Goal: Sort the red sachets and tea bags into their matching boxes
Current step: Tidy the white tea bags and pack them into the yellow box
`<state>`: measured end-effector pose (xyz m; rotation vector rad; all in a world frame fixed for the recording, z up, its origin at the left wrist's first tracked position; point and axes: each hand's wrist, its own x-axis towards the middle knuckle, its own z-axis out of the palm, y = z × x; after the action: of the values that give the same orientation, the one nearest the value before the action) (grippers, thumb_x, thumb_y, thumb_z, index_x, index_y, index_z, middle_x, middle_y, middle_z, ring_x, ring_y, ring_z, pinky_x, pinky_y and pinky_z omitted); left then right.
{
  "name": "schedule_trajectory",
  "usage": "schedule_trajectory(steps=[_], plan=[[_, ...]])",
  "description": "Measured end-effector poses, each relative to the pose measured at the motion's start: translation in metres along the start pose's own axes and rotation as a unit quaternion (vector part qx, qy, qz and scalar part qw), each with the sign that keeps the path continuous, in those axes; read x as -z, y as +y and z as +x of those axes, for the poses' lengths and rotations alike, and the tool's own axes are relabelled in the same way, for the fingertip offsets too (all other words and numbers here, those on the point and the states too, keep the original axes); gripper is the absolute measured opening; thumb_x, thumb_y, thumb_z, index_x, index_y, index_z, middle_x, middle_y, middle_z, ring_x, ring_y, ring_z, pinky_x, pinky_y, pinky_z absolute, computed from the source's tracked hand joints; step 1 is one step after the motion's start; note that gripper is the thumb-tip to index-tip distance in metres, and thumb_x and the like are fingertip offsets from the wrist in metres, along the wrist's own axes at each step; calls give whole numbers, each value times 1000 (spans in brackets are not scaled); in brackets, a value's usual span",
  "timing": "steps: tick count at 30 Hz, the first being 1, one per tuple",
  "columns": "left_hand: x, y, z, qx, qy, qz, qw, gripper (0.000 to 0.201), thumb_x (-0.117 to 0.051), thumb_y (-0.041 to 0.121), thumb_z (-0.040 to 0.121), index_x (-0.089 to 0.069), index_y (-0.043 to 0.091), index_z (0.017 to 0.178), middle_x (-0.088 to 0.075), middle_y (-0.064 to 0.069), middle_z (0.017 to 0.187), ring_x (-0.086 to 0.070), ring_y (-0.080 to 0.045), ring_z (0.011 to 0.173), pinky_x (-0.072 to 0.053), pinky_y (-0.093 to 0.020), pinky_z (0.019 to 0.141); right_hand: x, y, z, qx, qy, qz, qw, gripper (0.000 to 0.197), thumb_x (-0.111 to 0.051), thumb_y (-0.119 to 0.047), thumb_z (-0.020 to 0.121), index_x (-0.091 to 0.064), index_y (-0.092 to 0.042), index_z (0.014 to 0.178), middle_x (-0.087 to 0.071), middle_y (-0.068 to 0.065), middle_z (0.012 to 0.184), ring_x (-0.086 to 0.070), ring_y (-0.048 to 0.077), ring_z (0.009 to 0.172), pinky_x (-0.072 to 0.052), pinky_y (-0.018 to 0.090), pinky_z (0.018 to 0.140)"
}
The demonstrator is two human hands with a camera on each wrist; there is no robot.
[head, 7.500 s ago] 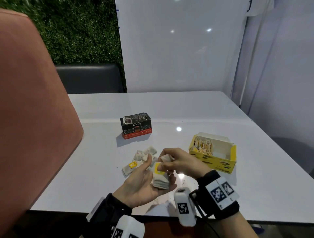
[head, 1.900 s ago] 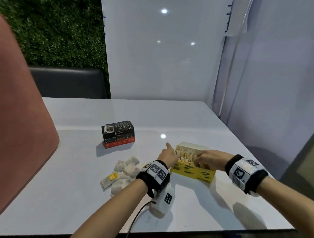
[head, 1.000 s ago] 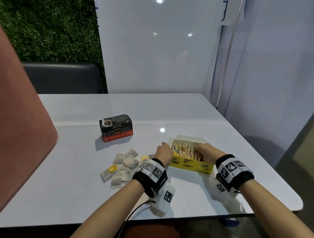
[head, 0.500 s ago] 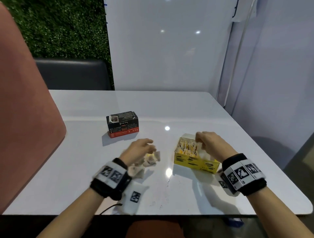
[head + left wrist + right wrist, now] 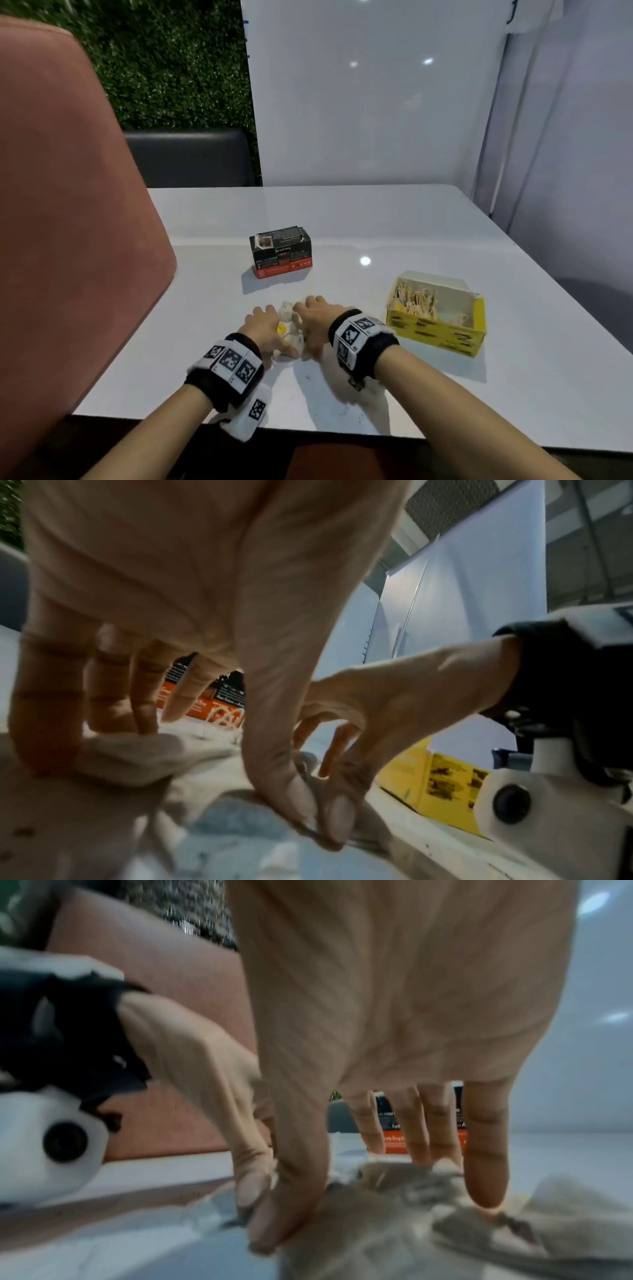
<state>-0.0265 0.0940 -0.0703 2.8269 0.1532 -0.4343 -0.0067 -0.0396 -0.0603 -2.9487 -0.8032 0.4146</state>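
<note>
The white table [image 5: 342, 219] stands before a white wall panel and a green hedge wall, with a pink chair back [image 5: 68, 205] at the left side. On it the tea bags [image 5: 289, 329] lie in a small heap near the front edge, between the two hands; the black and red box [image 5: 281, 251] is behind the heap, well apart, and the yellow box [image 5: 436, 318] is to the right, open and already part filled with bags and strings. The risk, I think, is that a gathered heap is loose and soft: if the hands lift it with little pressure, some bags can slip out at the bottom, and the strings and yellow tags may tangle or hang on the wall of the yellow box. Also I see no red sachet in the heap, but one hidden under the bags would go into the wrong box. The left hand [image 5: 265, 329] has its fingers [image 5: 44, 718] spread and bent down, their tips pressing on the bags, and its thumb comes down to the paper at the near side. The right hand [image 5: 317, 323] does the same from the other side, with fingers [image 5: 484, 1150] slightly apart and nearly straight, tips on the heap, and the two thumbs touch each other at the front of it.
</note>
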Motion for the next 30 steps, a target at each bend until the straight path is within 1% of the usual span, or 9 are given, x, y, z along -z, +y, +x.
schedule_trajectory(steps=[5, 11, 16, 19, 22, 24, 25, 27, 30], plan=[[-1, -6, 5, 7, -8, -71, 997, 72, -85, 27, 63, -40, 5, 116, -55, -11, 120, -54, -26, 110, -46, -32, 85, -3, 5, 1, -13, 48, 33, 998, 52, -70, -12, 77, -42, -7, 120, -51, 17, 119, -53, 35, 110, -45, 41, 81], [0, -16, 7, -7, -17, -67, 998, 51, -81, 26, 69, -53, 8, 107, -61, -9, 112, -54, -20, 94, -42, -25, 74, -7, 16, -8, -29, 69, 58, 996, 32, -58, -13, 82, -47, -12, 113, -56, 15, 115, -58, 35, 100, -48, 40, 85], [16, -31, 0, -38, -7, -198, 979, 38, -82, 25, 67, -53, 9, 85, -57, -6, 83, -53, -19, 75, -40, -26, 65, 16, 26, -22, -44, 101, 177, 978, 30, -61, -12, 83, -52, -10, 111, -61, 13, 109, -58, 27, 93, -48, 34, 78], [33, -37, -21, -121, -16, -396, 910, 35, -79, 25, 59, -60, 6, 82, -63, -7, 75, -58, -18, 71, -45, -27, 65, 34, 37, -45, -42, 143, 435, 888, 23, -59, -6, 85, -48, -4, 106, -61, 10, 90, -61, 23, 76, -52, 28, 65], [37, -26, -45, -175, -38, -479, 859, 28, -77, 19, 67, -63, 2, 85, -67, -3, 76, -62, -15, 71, -47, -21, 63, 34, 36, -73, -10, 133, 697, 704, 31, -52, -1, 88, -45, 1, 119, -59, 13, 98, -65, 19, 77, -53, 24, 61], [31, -14, -55, -185, -55, -513, 837, 44, -76, 17, 73, -58, -14, 98, -65, -15, 84, -58, -22, 75, -46, -24, 65, 23, 29, -86, 13, 94, 814, 573, 34, -43, 7, 89, -44, 0, 123, -55, 17, 103, -66, 19, 76, -55, 23, 61], [26, -8, -57, -189, -61, -528, 826, 53, -76, 20, 73, -54, -19, 101, -61, -19, 85, -54, -24, 76, -43, -27, 66, 16, 25, -90, 23, 72, 844, 530, 36, -41, 9, 89, -44, -1, 123, -54, 19, 103, -65, 20, 77, -55, 23, 62], [16, 0, -58, -180, -52, -554, 811, 66, -76, 31, 66, -53, -19, 104, -61, -17, 85, -54, -22, 77, -43, -27, 67, 5, 17, -96, 33, 50, 851, 521, 37, -50, 5, 86, -46, -1, 123, -55, 16, 101, -63, 20, 79, -55, 24, 64], [4, 9, -61, -175, -46, -598, 781, 54, -78, 28, 72, -58, -12, 103, -62, -18, 94, -64, -21, 83, -53, -25, 74, -1, 8, -102, 56, 63, 793, 604, 32, -68, -11, 76, -53, -2, 104, -59, 9, 88, -62, 15, 75, -53, 23, 64]])
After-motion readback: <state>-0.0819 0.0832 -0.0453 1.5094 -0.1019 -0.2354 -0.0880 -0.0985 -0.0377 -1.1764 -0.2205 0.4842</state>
